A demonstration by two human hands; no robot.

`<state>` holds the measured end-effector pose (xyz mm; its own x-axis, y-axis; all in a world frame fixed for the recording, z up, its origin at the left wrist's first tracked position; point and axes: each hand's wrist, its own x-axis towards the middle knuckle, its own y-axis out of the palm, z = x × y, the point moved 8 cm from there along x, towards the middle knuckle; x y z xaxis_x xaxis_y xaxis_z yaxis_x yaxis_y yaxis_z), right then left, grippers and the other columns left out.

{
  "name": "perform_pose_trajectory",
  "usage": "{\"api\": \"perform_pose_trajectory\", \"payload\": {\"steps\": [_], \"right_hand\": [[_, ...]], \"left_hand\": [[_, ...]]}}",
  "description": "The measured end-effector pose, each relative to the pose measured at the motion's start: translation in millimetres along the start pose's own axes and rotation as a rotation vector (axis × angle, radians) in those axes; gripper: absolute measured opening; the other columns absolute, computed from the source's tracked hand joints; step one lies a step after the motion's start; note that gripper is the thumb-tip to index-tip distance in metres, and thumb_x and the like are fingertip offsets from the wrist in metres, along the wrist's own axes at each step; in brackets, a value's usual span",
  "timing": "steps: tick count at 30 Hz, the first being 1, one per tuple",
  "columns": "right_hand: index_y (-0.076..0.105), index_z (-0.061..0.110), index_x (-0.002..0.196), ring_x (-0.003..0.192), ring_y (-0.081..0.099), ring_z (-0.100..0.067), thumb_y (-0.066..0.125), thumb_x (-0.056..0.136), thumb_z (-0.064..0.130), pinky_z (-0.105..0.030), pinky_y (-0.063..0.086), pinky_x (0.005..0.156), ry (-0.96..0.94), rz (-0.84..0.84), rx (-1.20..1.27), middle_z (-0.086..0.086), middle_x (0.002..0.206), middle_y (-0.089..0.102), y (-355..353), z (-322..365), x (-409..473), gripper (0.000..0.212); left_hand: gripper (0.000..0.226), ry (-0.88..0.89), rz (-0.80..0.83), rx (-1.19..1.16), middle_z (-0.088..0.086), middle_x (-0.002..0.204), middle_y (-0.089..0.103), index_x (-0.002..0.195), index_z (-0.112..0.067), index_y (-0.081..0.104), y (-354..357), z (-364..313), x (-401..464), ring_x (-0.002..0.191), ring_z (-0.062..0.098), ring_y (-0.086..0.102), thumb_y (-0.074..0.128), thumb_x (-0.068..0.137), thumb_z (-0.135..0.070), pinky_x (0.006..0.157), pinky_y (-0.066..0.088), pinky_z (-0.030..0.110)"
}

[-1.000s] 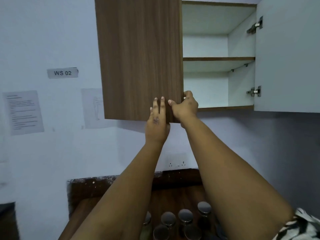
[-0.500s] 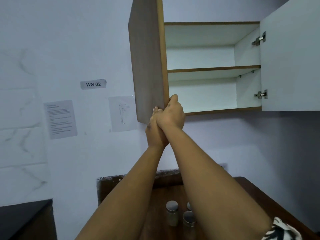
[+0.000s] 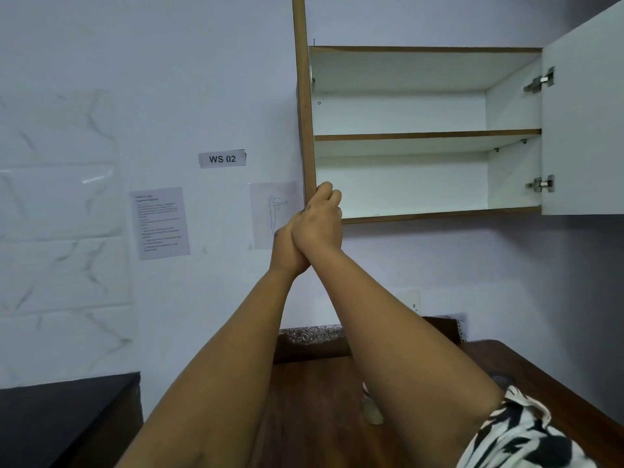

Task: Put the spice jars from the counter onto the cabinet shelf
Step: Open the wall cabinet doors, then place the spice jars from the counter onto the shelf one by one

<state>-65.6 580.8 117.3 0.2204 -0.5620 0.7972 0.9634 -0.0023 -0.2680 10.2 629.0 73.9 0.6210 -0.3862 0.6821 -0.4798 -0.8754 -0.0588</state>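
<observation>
Both hands meet at the lower edge of the left cabinet door [image 3: 303,96], seen edge-on: the right hand [image 3: 319,221] is curled closed around that edge, and the left hand [image 3: 287,248] presses against it from behind, its grip hidden. The cabinet shelf [image 3: 427,135] is bare. One spice jar [image 3: 371,408] peeks out under the right forearm on the wooden tabletop [image 3: 310,400]. A wall label [image 3: 222,159] reads "WS 02"; the printed sheet [image 3: 160,222] beside it is too small to read.

Matt white laminate lines the cabinet shelf [image 3: 427,134], edged in brown wood; hinges [image 3: 540,184] are shiny metal; the table [image 3: 304,400] is dark wood.
</observation>
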Motion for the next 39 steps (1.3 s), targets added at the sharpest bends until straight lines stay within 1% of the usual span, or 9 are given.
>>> {"api": "perform_pose_trajectory", "payload": {"steps": [7,14,16,18,20,24,28,33,39], "right_hand": [[0.038,0.007,0.118,0.093,0.058,-0.030,0.051,0.084,0.002,-0.033,0.046,0.068,0.015,-0.001,0.066,-0.012,0.117,0.044,-2.0,-9.4,-0.5,0.036],[0.033,0.014,0.134,0.101,0.058,-0.027,0.049,0.096,0.034,-0.037,0.050,0.084,-0.079,0.082,0.220,-0.012,0.125,0.048,-12.6,-28.6,2.0,0.046],[0.034,0.016,0.134,0.104,0.057,-0.027,0.045,0.097,0.041,-0.037,0.048,0.085,-0.112,0.080,0.223,-0.012,0.123,0.052,-16.5,-33.8,1.4,0.046],[0.036,0.016,0.133,0.105,0.056,-0.025,0.043,0.098,0.043,-0.038,0.048,0.086,-0.153,0.050,0.210,-0.010,0.120,0.054,-21.4,-43.3,-0.8,0.045],[0.039,0.017,0.132,0.106,0.055,-0.025,0.043,0.098,0.043,-0.040,0.048,0.087,-0.171,0.022,0.180,-0.008,0.119,0.055,-23.9,-64.1,-2.8,0.043],[0.040,0.017,0.132,0.108,0.054,-0.025,0.042,0.097,0.045,-0.046,0.049,0.088,-0.134,0.002,0.085,-0.007,0.122,0.054,-25.2,-139.2,-3.4,0.045],[0.041,0.016,0.133,0.104,0.055,-0.021,0.042,0.099,0.042,-0.045,0.050,0.088,-0.029,0.030,-0.008,-0.007,0.120,0.054,-30.5,-240.1,-9.7,0.043],[0.041,0.016,0.131,0.103,0.057,-0.025,0.042,0.098,0.041,-0.046,0.049,0.088,0.114,0.103,-0.109,-0.009,0.116,0.056,-42.8,-387.5,-37.2,0.041],[0.045,0.012,0.127,0.110,0.057,-0.028,0.047,0.097,0.042,-0.040,0.049,0.090,0.344,0.293,-0.213,-0.012,0.123,0.056,-56.7,-543.3,-95.6,0.043]], "left_hand": [[0.023,-0.099,-0.012,-0.128,-0.004,0.072,0.057,0.077,-0.016,0.057,5.9,4.2,-7.3,0.066,0.009,0.051,0.049,0.097,-0.007,0.053,0.044,0.012],[0.018,-0.056,-0.161,-0.280,-0.008,0.093,0.066,0.107,-0.016,0.067,30.5,9.8,-19.0,0.084,0.007,0.062,0.053,0.097,-0.015,0.074,0.052,0.024],[0.023,-0.114,-0.270,-0.433,-0.004,0.087,0.067,0.096,-0.019,0.069,34.4,19.4,-26.3,0.086,0.014,0.063,0.047,0.098,-0.027,0.067,0.051,0.026],[0.027,-0.199,-0.376,-0.444,0.001,0.104,0.065,0.110,-0.014,0.065,44.0,39.6,-31.9,0.100,0.017,0.060,0.045,0.098,-0.028,0.072,0.051,0.026],[0.041,-0.240,-0.432,-0.212,0.004,0.138,0.048,0.138,-0.014,0.046,54.4,58.9,-40.0,0.127,0.018,0.046,0.049,0.097,-0.016,0.098,0.044,0.027],[0.063,-0.243,-0.377,0.060,0.006,0.151,0.032,0.148,-0.012,0.024,107.1,99.0,-59.0,0.138,0.023,0.032,0.057,0.095,-0.017,0.107,0.035,0.031],[0.067,-0.219,-0.274,0.121,0.004,0.148,0.037,0.146,-0.015,0.025,175.2,142.9,-79.4,0.135,0.024,0.034,0.062,0.091,-0.028,0.105,0.039,0.041],[0.071,-0.258,-0.163,0.182,0.006,0.144,0.038,0.147,-0.011,0.027,251.6,206.5,-120.0,0.134,0.020,0.033,0.065,0.088,-0.024,0.101,0.032,0.026],[0.072,-0.417,-0.010,0.293,0.012,0.142,0.044,0.144,-0.005,0.033,296.4,285.8,-195.6,0.131,0.025,0.043,0.071,0.084,-0.019,0.106,0.039,0.032]]}}
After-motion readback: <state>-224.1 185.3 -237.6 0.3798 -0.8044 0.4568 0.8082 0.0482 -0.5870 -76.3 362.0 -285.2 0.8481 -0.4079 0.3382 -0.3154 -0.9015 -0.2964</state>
